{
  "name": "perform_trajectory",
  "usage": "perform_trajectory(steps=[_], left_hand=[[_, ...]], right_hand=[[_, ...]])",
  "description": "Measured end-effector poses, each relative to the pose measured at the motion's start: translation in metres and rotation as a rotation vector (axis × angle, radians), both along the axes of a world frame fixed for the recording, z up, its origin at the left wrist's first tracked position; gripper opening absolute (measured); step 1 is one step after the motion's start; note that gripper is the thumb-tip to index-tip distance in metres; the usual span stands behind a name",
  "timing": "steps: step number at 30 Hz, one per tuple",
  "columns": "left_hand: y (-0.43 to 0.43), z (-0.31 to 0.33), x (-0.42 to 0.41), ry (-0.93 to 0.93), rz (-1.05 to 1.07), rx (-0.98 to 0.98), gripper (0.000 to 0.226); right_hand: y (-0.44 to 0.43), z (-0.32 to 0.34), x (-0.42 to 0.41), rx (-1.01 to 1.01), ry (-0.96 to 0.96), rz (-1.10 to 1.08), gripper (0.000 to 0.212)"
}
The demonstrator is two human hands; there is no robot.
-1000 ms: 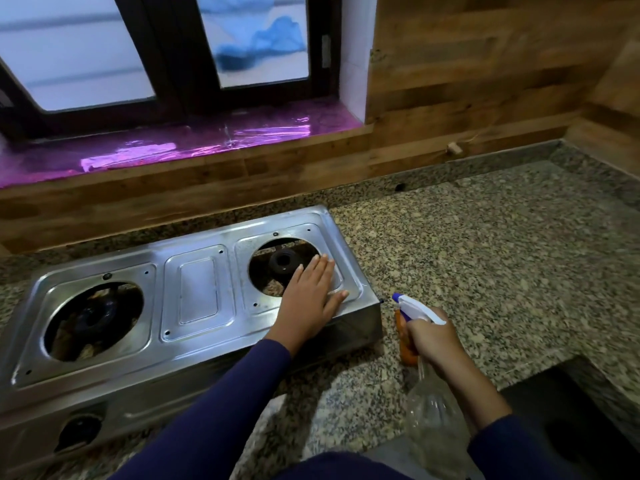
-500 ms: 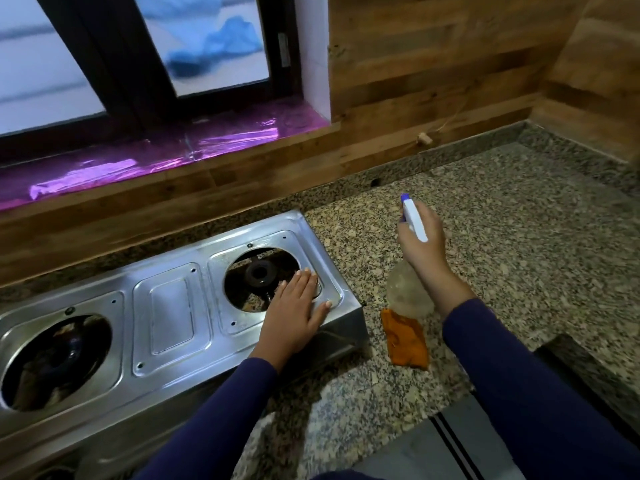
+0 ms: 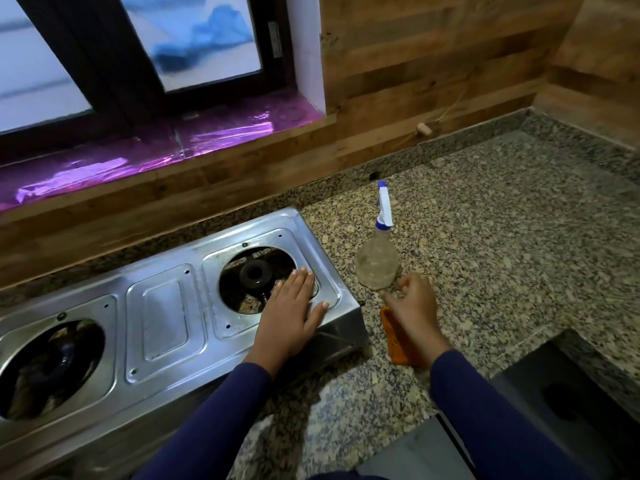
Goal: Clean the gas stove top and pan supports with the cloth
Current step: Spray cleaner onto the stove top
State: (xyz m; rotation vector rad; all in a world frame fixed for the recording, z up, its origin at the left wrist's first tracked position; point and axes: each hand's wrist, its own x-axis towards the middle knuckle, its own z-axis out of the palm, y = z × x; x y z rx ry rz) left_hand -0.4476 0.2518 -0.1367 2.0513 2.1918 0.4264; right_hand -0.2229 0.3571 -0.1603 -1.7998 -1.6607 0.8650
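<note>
The left hand (image 3: 294, 320) lay flat and open on the stove top (image 3: 162, 317). The right hand (image 3: 415, 310) hung loose, holding nothing, just over the orange cloth (image 3: 398, 344) on the counter (image 3: 502, 237) near the spray bottle (image 3: 377, 265). Wiping looked not yet started; next it needed to grab the cloth

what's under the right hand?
An orange cloth on the granite counter; its left edge and near end show. The right hand and wrist cover the rest, so contact can't be confirmed.
</note>
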Motion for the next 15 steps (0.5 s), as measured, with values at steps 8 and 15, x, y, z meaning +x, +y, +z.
perform_trajectory(steps=[8, 15], left_hand=[[-0.002, 0.003, 0.002, -0.012, 0.006, -0.004, 0.080], [-0.004, 0.005, 0.002, 0.002, 0.015, -0.006, 0.082]], right_hand=[[-0.048, -0.029, 0.021, 0.093, -0.229, 0.072, 0.016], [-0.034, 0.006, 0.037, -0.121, 0.370, -0.156, 0.007]])
